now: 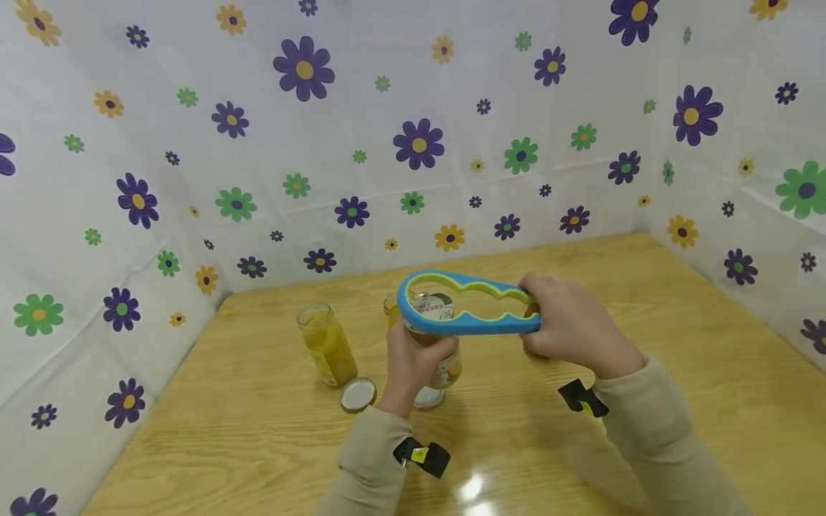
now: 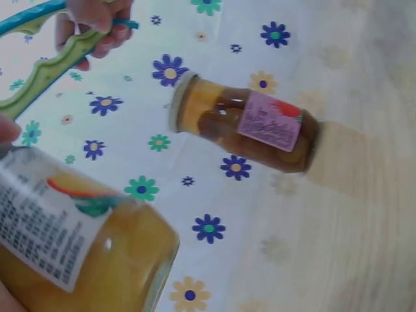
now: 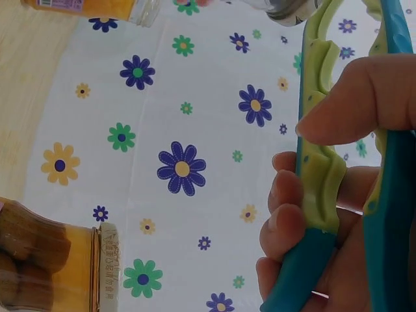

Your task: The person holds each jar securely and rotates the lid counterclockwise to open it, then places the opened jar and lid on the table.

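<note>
My left hand (image 1: 413, 362) grips a glass jar (image 2: 123, 253) of yellow fruit with a white printed label, holding it above the table. In my right hand (image 1: 571, 322) is a blue jar opener (image 1: 477, 327) with a green scalloped inner edge, gripped by its handle end. The right wrist view shows fingers curled round both arms of the opener (image 3: 318, 195). Its wide loop overlaps the held jar's printed lid (image 1: 434, 307) in the head view. Past the right hand stands a lidded jar of brown fruit (image 2: 221, 123) with a pink label, mostly hidden in the head view.
An uncovered jar of yellow fruit (image 1: 332, 351) stands left on the wooden table (image 1: 258, 430), a loose lid (image 1: 358, 394) beside it. Another lid (image 1: 429, 397) lies below the held jar. Behind the left hand, a further jar (image 1: 390, 304) is partly hidden. Flowered cloth (image 1: 361, 143) encloses the table.
</note>
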Motion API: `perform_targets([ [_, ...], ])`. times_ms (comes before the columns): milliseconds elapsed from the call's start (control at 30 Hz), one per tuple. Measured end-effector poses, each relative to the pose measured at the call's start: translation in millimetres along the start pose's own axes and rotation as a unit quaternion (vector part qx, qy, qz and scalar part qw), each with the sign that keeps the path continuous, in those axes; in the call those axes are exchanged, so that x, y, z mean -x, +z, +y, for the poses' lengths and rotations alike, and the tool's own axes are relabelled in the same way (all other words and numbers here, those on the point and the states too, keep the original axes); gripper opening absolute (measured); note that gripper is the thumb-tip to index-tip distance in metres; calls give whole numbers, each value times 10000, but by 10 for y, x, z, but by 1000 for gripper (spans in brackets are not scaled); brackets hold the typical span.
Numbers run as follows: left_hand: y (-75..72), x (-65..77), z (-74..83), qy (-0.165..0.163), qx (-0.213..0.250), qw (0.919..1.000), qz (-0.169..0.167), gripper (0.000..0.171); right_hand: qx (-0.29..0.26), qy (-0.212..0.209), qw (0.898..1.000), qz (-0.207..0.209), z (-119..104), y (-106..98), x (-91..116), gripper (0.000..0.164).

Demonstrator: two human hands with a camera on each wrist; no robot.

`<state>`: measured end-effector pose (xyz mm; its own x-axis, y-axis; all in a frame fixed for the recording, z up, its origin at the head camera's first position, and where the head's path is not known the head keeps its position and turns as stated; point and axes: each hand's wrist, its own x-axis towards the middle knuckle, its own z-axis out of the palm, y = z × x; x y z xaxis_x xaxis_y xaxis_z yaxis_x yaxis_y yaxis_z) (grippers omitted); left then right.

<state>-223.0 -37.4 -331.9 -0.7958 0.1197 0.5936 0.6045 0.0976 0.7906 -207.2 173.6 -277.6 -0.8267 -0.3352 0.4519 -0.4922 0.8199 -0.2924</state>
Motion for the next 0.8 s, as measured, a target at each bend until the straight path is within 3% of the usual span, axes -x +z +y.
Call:
perform_targets([
  [133, -66, -10, 141, 54, -639, 9975, 299, 45, 228, -208, 9994, 128, -47, 35, 12, 33],
  [367, -105, -32, -97, 365, -975, 9936, 445, 50, 581, -339, 9975, 210, -102, 88, 3, 28],
  [800, -111, 3, 6, 35, -1589, 9852, 644, 42, 635, -237, 9977, 62, -144, 139, 2, 26],
])
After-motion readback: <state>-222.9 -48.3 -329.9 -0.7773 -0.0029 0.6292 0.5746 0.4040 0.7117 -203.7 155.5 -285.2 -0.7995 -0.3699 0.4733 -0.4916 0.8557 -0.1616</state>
